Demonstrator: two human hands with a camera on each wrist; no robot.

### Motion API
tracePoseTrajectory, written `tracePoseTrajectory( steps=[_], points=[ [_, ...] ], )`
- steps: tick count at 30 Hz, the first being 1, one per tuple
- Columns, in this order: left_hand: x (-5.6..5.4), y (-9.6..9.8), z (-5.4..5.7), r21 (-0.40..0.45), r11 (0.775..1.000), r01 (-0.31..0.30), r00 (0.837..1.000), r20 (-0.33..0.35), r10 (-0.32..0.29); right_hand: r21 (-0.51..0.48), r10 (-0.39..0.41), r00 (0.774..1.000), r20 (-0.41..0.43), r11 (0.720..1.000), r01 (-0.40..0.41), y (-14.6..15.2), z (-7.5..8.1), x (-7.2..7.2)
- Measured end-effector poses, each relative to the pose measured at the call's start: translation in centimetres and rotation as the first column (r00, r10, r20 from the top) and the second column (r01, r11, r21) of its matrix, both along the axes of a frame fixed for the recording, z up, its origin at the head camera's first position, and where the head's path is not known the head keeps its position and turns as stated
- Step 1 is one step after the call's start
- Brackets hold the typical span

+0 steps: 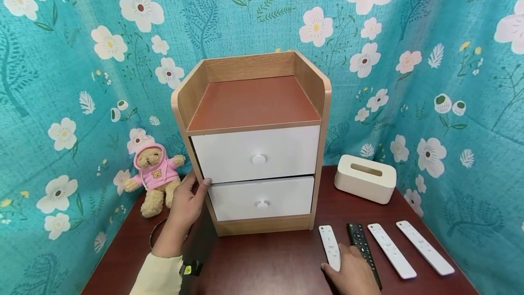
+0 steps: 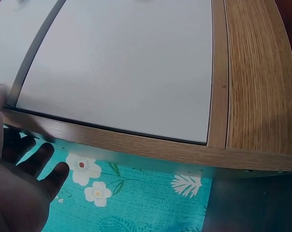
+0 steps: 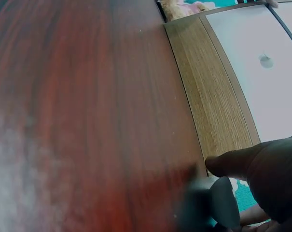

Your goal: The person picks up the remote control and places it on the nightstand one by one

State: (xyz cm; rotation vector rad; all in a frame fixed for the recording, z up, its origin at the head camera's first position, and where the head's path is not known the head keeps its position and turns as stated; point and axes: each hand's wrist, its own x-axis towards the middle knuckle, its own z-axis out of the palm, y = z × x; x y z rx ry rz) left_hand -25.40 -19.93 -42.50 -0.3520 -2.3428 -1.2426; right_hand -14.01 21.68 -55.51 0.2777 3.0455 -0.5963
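A small wooden cabinet [image 1: 266,227] with two white drawers stands upright in the middle of the head view. Both drawers, the upper [image 1: 229,154] and the lower [image 1: 241,204], are closed. My left hand [image 1: 186,206] rests against the cabinet's left side, its thumb on the front edge near the gap between the drawers. The other fingers [image 2: 39,162] extend along the outer side panel. At the lower right, my right hand [image 1: 354,272] grips the near part of a white remote control [image 1: 329,240], thumb on one side and fingers on the other. That end is hidden.
A black remote [image 1: 357,236] lies just right of my right hand, then two more white remotes [image 1: 390,249]. Behind them is a cream tissue box [image 1: 364,185]. A teddy bear [image 1: 157,176] in a pink hoodie sits left of the cabinet. Floral curtains [image 1: 430,81] enclose the table.
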Motion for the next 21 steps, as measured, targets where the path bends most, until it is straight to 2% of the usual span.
tracePoseTrajectory(
  steps=[10,21],
  points=[
    [-0.12,-0.06,0.07,-0.001,1.000,-0.004,1.000,-0.003,0.004,0.027,-0.001,1.000,0.031,1.000,0.000,-0.05,0.10,0.33],
    [0.16,0.01,-0.08,-0.003,1.000,-0.016,1.000,0.013,0.016,0.058,0.004,1.000,-0.014,0.998,-0.003,0.31,-0.03,0.88]
  ],
)
